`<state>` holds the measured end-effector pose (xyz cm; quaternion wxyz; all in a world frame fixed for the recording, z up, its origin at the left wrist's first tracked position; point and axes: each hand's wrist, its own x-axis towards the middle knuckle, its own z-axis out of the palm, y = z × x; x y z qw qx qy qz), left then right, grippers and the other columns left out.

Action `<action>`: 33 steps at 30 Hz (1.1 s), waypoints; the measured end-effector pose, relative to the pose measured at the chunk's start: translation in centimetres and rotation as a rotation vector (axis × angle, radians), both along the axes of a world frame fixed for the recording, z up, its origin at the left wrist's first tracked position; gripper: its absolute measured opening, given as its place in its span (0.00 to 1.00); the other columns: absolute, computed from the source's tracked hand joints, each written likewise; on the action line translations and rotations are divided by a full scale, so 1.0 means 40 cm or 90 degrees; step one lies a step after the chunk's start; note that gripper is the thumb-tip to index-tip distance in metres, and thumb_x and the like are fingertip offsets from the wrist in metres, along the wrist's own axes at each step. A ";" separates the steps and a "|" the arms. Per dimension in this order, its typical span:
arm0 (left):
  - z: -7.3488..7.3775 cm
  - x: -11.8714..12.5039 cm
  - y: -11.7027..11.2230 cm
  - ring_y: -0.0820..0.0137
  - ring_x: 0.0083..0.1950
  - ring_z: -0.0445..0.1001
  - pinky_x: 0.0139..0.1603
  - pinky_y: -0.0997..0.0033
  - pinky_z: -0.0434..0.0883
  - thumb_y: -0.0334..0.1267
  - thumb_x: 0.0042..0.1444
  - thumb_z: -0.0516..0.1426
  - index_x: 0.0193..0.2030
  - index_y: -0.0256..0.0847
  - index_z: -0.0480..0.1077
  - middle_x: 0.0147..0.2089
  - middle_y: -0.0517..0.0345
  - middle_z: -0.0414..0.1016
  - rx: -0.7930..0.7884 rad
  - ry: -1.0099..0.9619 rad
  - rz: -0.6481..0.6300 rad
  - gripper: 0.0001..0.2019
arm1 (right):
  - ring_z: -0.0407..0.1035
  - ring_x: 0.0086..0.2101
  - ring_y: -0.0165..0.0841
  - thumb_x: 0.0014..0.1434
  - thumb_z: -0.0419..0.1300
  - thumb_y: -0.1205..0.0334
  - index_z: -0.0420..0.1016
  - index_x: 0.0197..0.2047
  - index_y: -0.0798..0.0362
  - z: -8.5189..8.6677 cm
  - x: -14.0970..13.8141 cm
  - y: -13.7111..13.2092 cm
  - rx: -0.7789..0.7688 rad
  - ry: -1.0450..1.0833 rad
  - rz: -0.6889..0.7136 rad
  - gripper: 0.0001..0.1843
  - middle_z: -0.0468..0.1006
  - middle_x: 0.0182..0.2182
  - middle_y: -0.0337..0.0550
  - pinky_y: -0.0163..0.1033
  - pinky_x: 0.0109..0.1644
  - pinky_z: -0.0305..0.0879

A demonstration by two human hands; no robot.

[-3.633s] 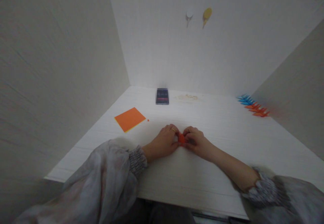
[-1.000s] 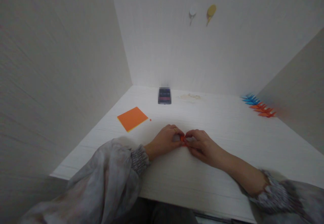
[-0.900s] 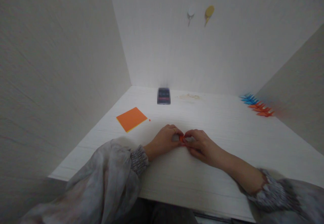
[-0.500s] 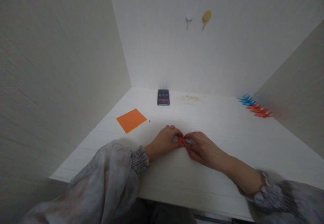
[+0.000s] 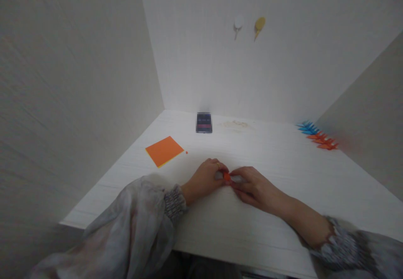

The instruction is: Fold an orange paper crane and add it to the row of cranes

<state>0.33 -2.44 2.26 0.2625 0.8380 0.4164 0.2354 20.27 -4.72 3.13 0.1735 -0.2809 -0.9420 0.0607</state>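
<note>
A small folded piece of orange paper (image 5: 226, 176) is between my two hands, low over the middle of the white table. My left hand (image 5: 209, 176), with a ring on one finger, pinches it from the left between thumb and fingers. From the right, the fingertips of my right hand (image 5: 256, 188) close on its other edge. Fingers cover part of the paper, so its full folded shape is hidden. Left of my hands lies a stack of square paper sheets (image 5: 164, 151), orange on top with a yellow edge. A tiny orange scrap (image 5: 187, 152) is beside its right corner.
At the table's back stands a dark, blurred-out device (image 5: 204, 122). Along the right wall sits a row of folded paper pieces, blue (image 5: 308, 127) and orange (image 5: 324, 140). A white hook (image 5: 238, 23) and a yellow hook (image 5: 260, 24) are on the back wall.
The view has shifted slightly. Both hands stay in nearly the same place, and a little more of the folded orange paper shows between the fingertips.
</note>
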 end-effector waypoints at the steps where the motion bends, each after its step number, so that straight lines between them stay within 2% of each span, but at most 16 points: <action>1: -0.002 -0.001 -0.001 0.66 0.44 0.65 0.47 0.67 0.62 0.46 0.46 0.58 0.40 0.40 0.70 0.40 0.55 0.70 0.002 0.001 0.003 0.16 | 0.63 0.44 0.38 0.56 0.53 0.65 0.73 0.39 0.52 0.000 0.000 -0.001 -0.005 -0.001 -0.005 0.10 0.68 0.44 0.49 0.46 0.47 0.60; 5: -0.007 -0.005 -0.009 0.68 0.44 0.64 0.47 0.68 0.62 0.45 0.51 0.55 0.41 0.42 0.71 0.41 0.54 0.68 0.060 0.021 -0.028 0.14 | 0.63 0.43 0.37 0.56 0.52 0.65 0.74 0.40 0.52 0.001 -0.004 -0.002 -0.020 -0.006 -0.012 0.11 0.69 0.42 0.49 0.45 0.47 0.60; 9: -0.006 -0.010 -0.016 0.67 0.44 0.64 0.47 0.66 0.61 0.46 0.55 0.50 0.42 0.43 0.71 0.42 0.54 0.68 0.135 0.086 -0.055 0.14 | 0.64 0.43 0.37 0.56 0.52 0.66 0.72 0.42 0.53 -0.004 -0.006 -0.001 0.018 -0.007 0.007 0.12 0.70 0.40 0.49 0.46 0.45 0.61; 16: -0.007 -0.010 -0.011 0.67 0.44 0.63 0.46 0.65 0.61 0.48 0.54 0.50 0.41 0.46 0.71 0.43 0.54 0.66 0.152 0.125 -0.043 0.15 | 0.63 0.44 0.39 0.56 0.52 0.67 0.70 0.44 0.56 -0.012 -0.005 -0.004 0.104 -0.037 0.040 0.13 0.71 0.39 0.50 0.45 0.46 0.63; 28: -0.008 -0.012 -0.008 0.66 0.45 0.62 0.46 0.65 0.60 0.48 0.54 0.49 0.40 0.46 0.72 0.43 0.55 0.65 0.152 0.134 -0.045 0.15 | 0.63 0.41 0.37 0.56 0.51 0.66 0.73 0.39 0.54 -0.001 -0.012 -0.002 0.017 -0.035 0.004 0.11 0.69 0.39 0.49 0.45 0.43 0.62; 33: -0.007 -0.013 -0.013 0.66 0.45 0.62 0.46 0.65 0.60 0.48 0.55 0.49 0.40 0.46 0.71 0.43 0.55 0.65 0.159 0.130 -0.042 0.15 | 0.62 0.42 0.37 0.57 0.51 0.66 0.73 0.41 0.53 -0.006 -0.002 0.000 -0.018 0.005 0.002 0.12 0.69 0.40 0.49 0.45 0.46 0.60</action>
